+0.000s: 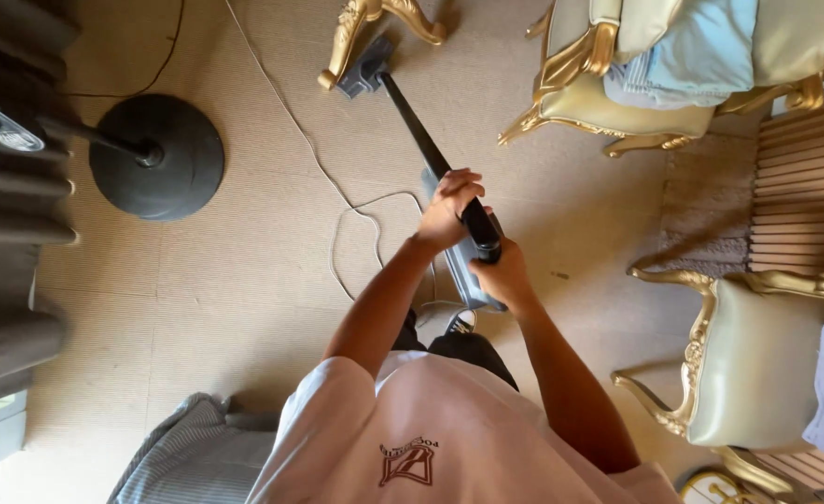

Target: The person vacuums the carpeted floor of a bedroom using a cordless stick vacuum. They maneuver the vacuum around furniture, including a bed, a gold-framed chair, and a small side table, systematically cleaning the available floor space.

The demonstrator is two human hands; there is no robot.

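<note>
- Nearest the camera is the person's white shirt (431, 439), with both bare arms reaching forward from it.
- The right hand (503, 277) is the nearer of the two, wrapped shut around the lower end of the vacuum's handle (480, 229).
- The left hand (449, 207) sits just ahead of it on the same handle, fingers curled closed over the top; the two hands almost touch.
- The vacuum (421, 140) is a dark stick type: grey body under the hands, black tube running away from the grip toward the upper left.
- Its long axis slopes forward and leftward, so the head (365, 70) lies well beyond both hands, flat on the beige carpet (244, 261).
- The head rests right by a gilded chair leg (347, 42), seemingly touching it or just beside it.
- A thin white cord (337, 201) loops across the carpet left of the tube and runs back toward the grip.
- Farther left stands a round black lamp base (157, 156) next to dark curtains (6, 233).
- To the right are two gold-framed chairs: a near chair (757, 364) and a far chair (608, 107), both with folded pale blue cloth on them.
</note>
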